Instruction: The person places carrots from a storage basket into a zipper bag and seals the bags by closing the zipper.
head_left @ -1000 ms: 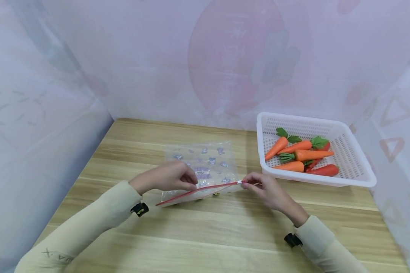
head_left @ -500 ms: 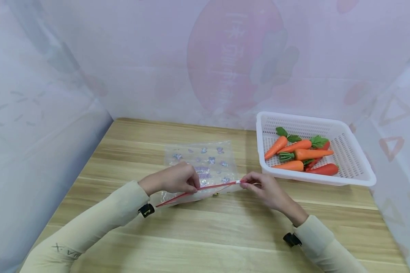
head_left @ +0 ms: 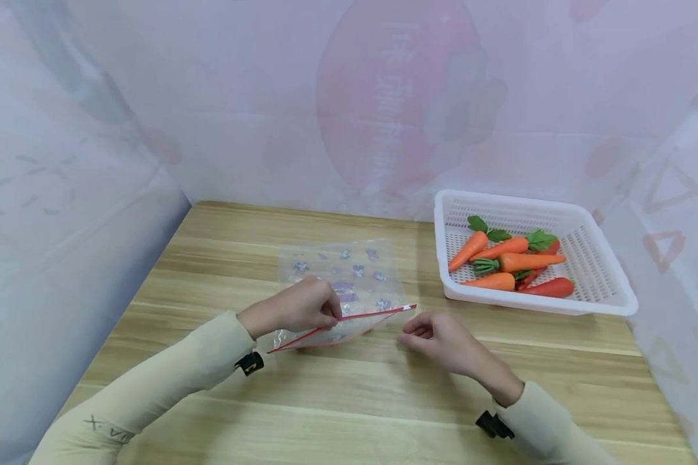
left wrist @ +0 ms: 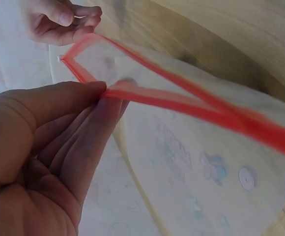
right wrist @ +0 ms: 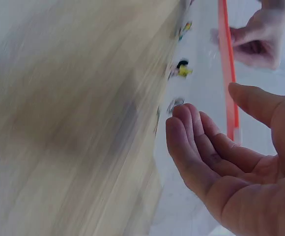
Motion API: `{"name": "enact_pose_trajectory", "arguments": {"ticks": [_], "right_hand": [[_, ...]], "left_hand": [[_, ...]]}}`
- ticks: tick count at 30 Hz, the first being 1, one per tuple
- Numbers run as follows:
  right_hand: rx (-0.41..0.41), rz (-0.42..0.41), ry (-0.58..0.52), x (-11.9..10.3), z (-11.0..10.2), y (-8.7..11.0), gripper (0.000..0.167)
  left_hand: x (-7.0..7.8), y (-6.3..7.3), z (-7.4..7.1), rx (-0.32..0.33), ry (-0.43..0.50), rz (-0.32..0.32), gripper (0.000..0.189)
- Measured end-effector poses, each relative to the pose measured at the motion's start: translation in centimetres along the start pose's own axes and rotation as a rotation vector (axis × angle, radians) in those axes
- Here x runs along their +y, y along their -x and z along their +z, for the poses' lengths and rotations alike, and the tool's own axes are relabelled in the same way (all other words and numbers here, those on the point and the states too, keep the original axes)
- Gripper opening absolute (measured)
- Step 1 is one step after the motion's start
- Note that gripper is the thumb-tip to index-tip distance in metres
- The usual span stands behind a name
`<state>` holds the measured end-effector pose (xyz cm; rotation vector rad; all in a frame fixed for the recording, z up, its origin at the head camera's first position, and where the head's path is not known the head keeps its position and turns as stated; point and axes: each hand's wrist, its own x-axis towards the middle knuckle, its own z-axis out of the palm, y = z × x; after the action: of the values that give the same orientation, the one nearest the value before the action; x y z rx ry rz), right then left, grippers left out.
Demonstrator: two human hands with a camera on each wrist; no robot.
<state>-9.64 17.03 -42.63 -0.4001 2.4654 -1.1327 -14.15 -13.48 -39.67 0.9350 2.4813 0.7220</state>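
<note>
A clear zip bag (head_left: 363,271) printed with small purple and blue figures lies on the wooden table, its red-edged mouth toward me. My left hand (head_left: 305,305) pinches the upper red edge between thumb and fingers, lifting it so the mouth gapes, as the left wrist view shows. A white slider (head_left: 407,308) sits at the right end of the red zip. Just below and right of that end is my right hand (head_left: 442,341), holding nothing; its fingers are loosely bent and the thumb stands apart from them in the right wrist view.
At the back right stands a white perforated basket (head_left: 607,290) with several orange carrots (head_left: 529,261) and a red pepper-like vegetable (head_left: 552,288) inside. Printed fabric walls (head_left: 238,129) enclose the wooden table (head_left: 349,420) at the back and both sides.
My right hand has let go of the bag's right corner and moved slightly down toward me. The left hand slid a little right along the red edge, and the mouth gapes wider.
</note>
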Motion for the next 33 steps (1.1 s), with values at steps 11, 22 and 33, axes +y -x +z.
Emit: {"name": "enact_pose_trajectory", "arguments": {"ticks": [11,22,33], "right_hand": [[-0.003,-0.013,-0.175,-1.4,2.3,-1.3,0.033],[0.020,0.043,-0.299,-2.0,3.8,-2.5,0.029],[0.009,0.086,-0.311,-1.5,3.3,-2.8,0.023]], "left_hand": [[1.6,-0.1,1.2,0.126,0.038,-0.014,0.008],[2.4,-0.3,1.8,0.163,0.043,-0.050,0.008],[1.7,0.1,0.5,0.199,0.012,-0.091,0.009]]}}
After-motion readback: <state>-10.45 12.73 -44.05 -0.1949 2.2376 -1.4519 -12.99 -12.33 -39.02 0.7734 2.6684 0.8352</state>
